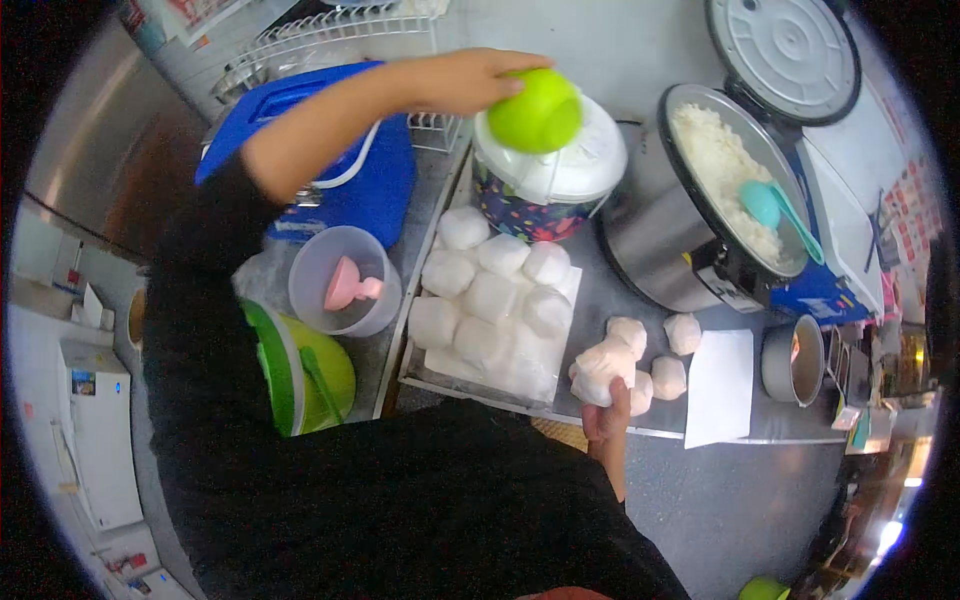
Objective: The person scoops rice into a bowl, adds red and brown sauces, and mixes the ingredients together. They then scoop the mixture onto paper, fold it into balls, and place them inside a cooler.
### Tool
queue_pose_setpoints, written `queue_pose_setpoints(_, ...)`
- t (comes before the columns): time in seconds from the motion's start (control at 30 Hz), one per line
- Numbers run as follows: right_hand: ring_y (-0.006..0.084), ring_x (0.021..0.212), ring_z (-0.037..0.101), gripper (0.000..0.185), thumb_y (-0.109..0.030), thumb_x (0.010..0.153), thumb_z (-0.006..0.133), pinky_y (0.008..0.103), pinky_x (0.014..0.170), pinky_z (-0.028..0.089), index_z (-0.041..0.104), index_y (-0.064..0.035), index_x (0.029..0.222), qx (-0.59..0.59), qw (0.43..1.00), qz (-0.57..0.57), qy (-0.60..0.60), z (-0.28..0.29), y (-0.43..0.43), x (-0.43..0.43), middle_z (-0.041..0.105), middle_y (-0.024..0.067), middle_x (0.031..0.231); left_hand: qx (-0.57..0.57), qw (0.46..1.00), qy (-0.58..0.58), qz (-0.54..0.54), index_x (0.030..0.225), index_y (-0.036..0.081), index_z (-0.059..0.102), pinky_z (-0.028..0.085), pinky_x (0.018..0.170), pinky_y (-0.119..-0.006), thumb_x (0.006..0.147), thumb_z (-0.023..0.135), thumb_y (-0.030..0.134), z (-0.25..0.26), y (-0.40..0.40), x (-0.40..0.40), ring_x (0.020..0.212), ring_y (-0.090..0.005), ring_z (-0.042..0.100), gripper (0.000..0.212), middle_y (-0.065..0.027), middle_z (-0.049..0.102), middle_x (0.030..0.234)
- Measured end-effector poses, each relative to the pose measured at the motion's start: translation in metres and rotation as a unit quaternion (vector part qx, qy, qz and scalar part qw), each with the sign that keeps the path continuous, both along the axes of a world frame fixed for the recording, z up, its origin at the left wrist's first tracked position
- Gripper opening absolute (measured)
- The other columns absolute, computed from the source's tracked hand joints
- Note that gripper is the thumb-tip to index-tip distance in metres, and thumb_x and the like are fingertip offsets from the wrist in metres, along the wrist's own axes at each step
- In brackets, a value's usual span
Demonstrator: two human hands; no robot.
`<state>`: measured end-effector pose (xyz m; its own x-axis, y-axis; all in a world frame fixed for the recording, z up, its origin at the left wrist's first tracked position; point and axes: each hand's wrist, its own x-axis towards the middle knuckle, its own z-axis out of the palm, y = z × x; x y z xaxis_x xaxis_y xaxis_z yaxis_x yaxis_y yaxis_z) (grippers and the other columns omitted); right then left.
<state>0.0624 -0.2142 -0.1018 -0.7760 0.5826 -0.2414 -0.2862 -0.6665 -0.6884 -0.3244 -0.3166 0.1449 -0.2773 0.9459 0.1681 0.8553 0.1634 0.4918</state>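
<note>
My left hand grips a lime-green plastic bowl, slightly blurred, over the white lid of a patterned bucket. Whether bowl and lid touch, I cannot tell. At the table's front edge, my right hand has its thumb against a pale wrapped bundle. Several smaller wrapped bundles surround it on the metal tabletop. Between my hands, rounded white bundles stand in rows on white sheets. A large steel rice cooker stands with its lid up, cooked rice and a turquoise scoop inside.
A white sheet overhangs the front edge beside a round metal pot. Left are a translucent tub with a pink scoop, a green bucket and a blue cooler box. A white wire rack stands behind.
</note>
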Motion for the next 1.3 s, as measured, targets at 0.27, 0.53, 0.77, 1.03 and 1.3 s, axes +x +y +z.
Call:
queue_pose_setpoints(0.27,0.0255,0.099,0.051,0.063,-0.022,0.071,0.065,0.0394,0.084,0.043,0.033,-0.0018,0.121,-0.052,0.995,-0.088,-0.002,0.003,0.006,0.025,0.050,0.0110,0.109,0.043,0.968,-0.148,0.199,0.124,-0.001,0.030,0.040,0.086,-0.037,0.050,0.073,0.054,-0.081,0.148,0.023,0.110,-0.0269,0.046,0.102,-0.0201,0.047,0.117)
queue_pose_setpoints(0.53,0.0264,0.102,0.050,0.064,-0.024,0.071,0.065,0.0416,0.087,0.042,0.033,-0.0022,0.122,-0.050,0.992,-0.119,0.008,0.002,0.022,0.046,0.049,0.0116,0.112,-0.117,0.952,0.080,0.272,0.116,-0.001,0.042,0.046,0.079,-0.036,0.049,0.063,0.064,-0.096,0.172,0.020,0.098,-0.0344,0.053,0.096,-0.0282,0.037,0.119)
queue_pose_setpoints(0.77,0.0276,0.100,0.051,0.054,-0.028,0.078,0.059,0.0444,0.084,0.045,0.036,-0.0030,0.120,-0.018,0.994,-0.107,-0.006,-0.005,0.030,0.048,0.050,0.0126,0.111,-0.058,0.950,0.139,0.272,0.120,0.020,0.045,0.046,0.075,-0.041,0.059,0.057,0.058,-0.092,0.160,0.028,0.093,-0.0375,0.052,0.073,-0.0229,0.033,0.115)
queue_pose_setpoints(1.03,0.0249,0.100,0.050,0.057,-0.038,0.079,0.055,0.0397,0.084,0.043,0.037,-0.0033,0.120,0.015,0.998,-0.047,-0.050,0.003,0.031,0.044,0.050,0.0113,0.112,0.011,0.957,0.161,0.240,0.123,0.020,0.043,0.045,0.077,-0.043,0.062,0.058,0.054,-0.078,0.134,0.032,0.092,-0.0397,0.051,0.071,-0.0255,0.035,0.114)
queue_pose_setpoints(1.3,0.0251,0.103,0.049,0.053,-0.038,0.082,0.053,0.0413,0.085,0.043,0.037,-0.0048,0.121,0.025,0.998,-0.022,-0.056,0.005,0.030,0.029,0.049,0.0105,0.114,-0.340,0.900,0.227,0.153,0.113,0.015,0.053,0.044,0.079,-0.039,0.047,0.077,0.021,0.011,-0.096,-0.033,0.095,-0.0270,0.054,0.070,-0.0115,0.059,0.099)
